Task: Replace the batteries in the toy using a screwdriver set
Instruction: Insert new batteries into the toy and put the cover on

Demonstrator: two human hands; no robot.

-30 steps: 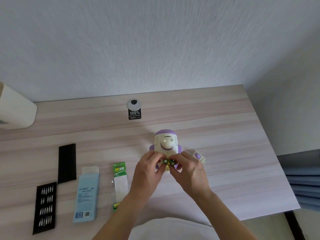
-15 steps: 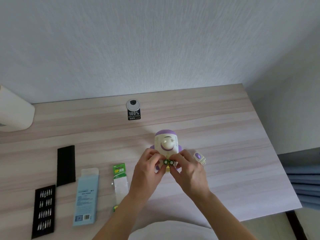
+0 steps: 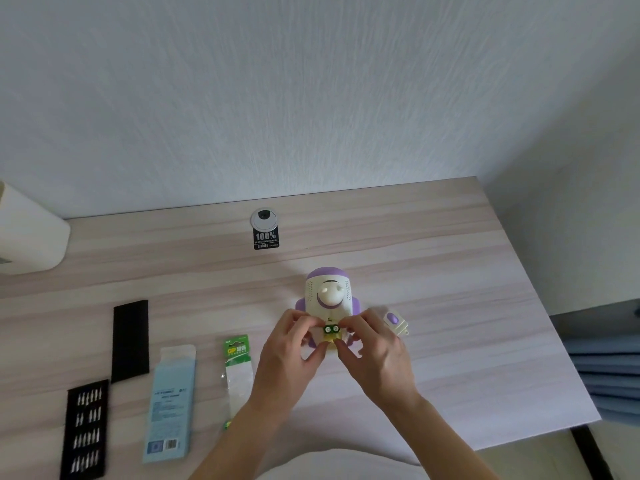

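Note:
A white and purple toy (image 3: 329, 294) lies on its back on the wooden desk (image 3: 450, 271). Just in front of the toy's base, a pair of green-and-yellow batteries (image 3: 331, 332) is pinched between both hands, end caps facing me. My left hand (image 3: 294, 351) grips them from the left, my right hand (image 3: 374, 348) from the right. The toy's small white and purple cover piece (image 3: 394, 322) lies to the right of my right hand. A green battery pack (image 3: 237, 368) lies left of my left wrist. The black tray of screwdriver bits (image 3: 85, 429) sits at the near left.
A black tray lid (image 3: 131, 341) and a light blue box (image 3: 171, 400) lie left of the battery pack. A white cylinder (image 3: 27, 237) stands at the far left. A round cable grommet with a black label (image 3: 265, 228) is near the wall. The desk's right edge drops off toward blue fabric (image 3: 606, 368).
Both hands stay together on the batteries at the toy's base, with only slight finger shifts. The view has drifted a little.

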